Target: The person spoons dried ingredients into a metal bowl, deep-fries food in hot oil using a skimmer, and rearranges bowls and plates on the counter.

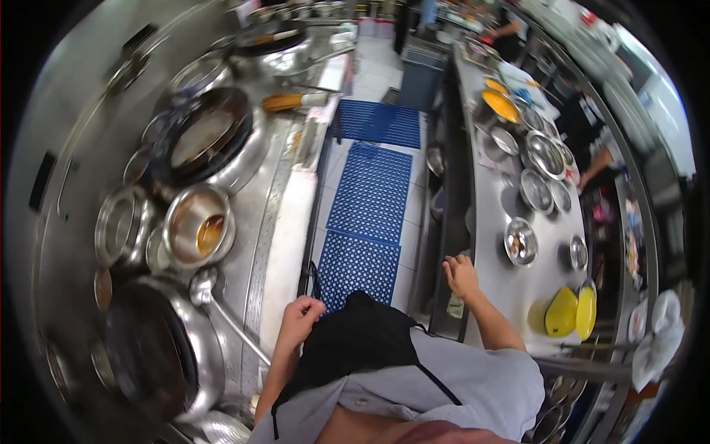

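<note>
On the left, a near wok [144, 355] and a farther wok [235, 112] sit with a pot [180, 214] between them, brown liquid [211, 235] in its bottom. A brush [283, 103] lies beyond, to the right of the farther wok. Blue mats [370, 192] line the floor, leading to a far grey bin [423, 80]. On the right stand orange liquid [501, 107] in a round vessel, steel bowls [545, 155] and, near, yellow tubs [560, 312]. A white bag [647, 355] hangs at the near right; a person [580, 122] stands beyond the bowls.
</note>
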A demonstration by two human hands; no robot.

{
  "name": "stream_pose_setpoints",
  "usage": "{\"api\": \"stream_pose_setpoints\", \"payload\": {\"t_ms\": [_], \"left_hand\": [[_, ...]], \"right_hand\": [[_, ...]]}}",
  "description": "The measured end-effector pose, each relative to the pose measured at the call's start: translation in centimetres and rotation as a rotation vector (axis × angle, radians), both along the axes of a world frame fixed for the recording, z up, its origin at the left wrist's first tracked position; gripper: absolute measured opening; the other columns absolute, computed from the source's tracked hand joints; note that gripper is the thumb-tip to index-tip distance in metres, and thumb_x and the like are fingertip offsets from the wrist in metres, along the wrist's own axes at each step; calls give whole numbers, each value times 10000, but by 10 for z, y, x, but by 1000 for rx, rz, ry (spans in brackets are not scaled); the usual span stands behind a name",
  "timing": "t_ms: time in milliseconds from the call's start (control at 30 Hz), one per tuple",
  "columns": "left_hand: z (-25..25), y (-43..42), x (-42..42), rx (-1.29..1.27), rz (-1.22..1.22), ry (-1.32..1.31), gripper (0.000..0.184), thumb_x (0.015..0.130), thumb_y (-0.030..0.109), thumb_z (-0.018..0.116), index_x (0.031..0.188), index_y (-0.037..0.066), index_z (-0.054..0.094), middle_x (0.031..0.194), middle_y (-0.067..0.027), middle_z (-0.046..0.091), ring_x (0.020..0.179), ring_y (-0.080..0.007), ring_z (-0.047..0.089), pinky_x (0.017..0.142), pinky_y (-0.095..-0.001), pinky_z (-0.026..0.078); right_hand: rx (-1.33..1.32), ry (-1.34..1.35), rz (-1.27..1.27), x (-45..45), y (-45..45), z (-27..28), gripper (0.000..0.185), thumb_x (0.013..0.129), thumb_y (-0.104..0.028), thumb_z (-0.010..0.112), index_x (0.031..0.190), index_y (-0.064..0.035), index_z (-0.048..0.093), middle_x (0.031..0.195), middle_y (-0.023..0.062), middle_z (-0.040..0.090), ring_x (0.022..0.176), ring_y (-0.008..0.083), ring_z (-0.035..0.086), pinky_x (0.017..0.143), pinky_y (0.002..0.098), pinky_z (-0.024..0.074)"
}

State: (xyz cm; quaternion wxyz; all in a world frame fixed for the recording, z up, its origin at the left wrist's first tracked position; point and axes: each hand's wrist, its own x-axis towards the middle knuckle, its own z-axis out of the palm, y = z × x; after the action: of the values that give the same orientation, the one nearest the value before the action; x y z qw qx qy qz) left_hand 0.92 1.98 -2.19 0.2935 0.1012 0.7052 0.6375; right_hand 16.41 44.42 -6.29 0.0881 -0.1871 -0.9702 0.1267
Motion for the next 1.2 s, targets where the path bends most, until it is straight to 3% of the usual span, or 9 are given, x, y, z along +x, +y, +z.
{"api": "stream_pose_setpoints", "payload": {"t_ms": [200,233,333,367,600,800,967,1067,1200], "left_hand": [[-2,64,-5,-123,-450,117,268,920,259,671,821,11,700,691,-32,626,665,-88,564,591,-259,425],[-3,75,-5,-169,-592,181,225,943,200,637,934,-13,708,793,-32,660,726,-82,603,651,-239,477],[6,110,23,-153,-608,101,197,941,190,638,974,8,706,782,-8,644,704,-76,580,642,-235,467],[15,119,39,-69,-522,85,183,922,184,662,977,12,694,782,10,636,694,-66,562,635,-230,456],[-27,101,108,-151,-484,111,182,868,192,720,845,20,668,693,18,612,626,-52,530,571,-232,428],[-44,51,175,-94,-211,-189,278,927,228,671,737,26,658,701,-53,674,612,-98,619,569,-229,495],[-46,36,199,-123,-58,-283,502,970,409,596,651,24,632,600,-71,641,526,-121,599,494,-232,451],[-34,41,210,-141,-16,-260,487,971,406,593,663,31,638,608,-61,645,528,-113,596,494,-231,452],[-44,47,215,-114,-50,-158,309,954,278,627,744,54,660,693,-40,672,577,-84,600,523,-209,458]], "right_hand": [[-44,187,131,57,-17,23,253,881,-204,655,1048,-14,665,948,140,599,904,326,570,811,404,490],[-56,204,106,55,-18,20,261,869,-214,669,1045,-21,663,947,132,597,913,314,566,813,387,485],[-73,242,61,53,-17,19,264,862,-228,679,1031,-25,666,947,128,595,911,308,567,812,384,486],[-76,241,67,54,-16,16,268,856,-242,686,1017,-29,674,945,120,595,907,300,569,809,381,489],[-67,279,68,56,-12,6,223,863,-229,679,955,-26,672,886,115,577,870,295,568,768,391,492],[-62,326,90,57,-9,-1,165,872,-196,661,870,-32,675,828,121,577,846,305,572,751,406,496],[-79,358,100,59,-8,-3,170,880,-198,654,841,-34,680,809,124,586,820,314,582,736,418,495],[-78,376,105,55,-8,-9,172,877,-199,655,831,-35,680,812,121,590,820,315,584,735,424,494],[-30,331,105,57,-8,-10,168,873,-187,649,821,-30,680,832,135,618,863,322,595,777,416,508]]}}
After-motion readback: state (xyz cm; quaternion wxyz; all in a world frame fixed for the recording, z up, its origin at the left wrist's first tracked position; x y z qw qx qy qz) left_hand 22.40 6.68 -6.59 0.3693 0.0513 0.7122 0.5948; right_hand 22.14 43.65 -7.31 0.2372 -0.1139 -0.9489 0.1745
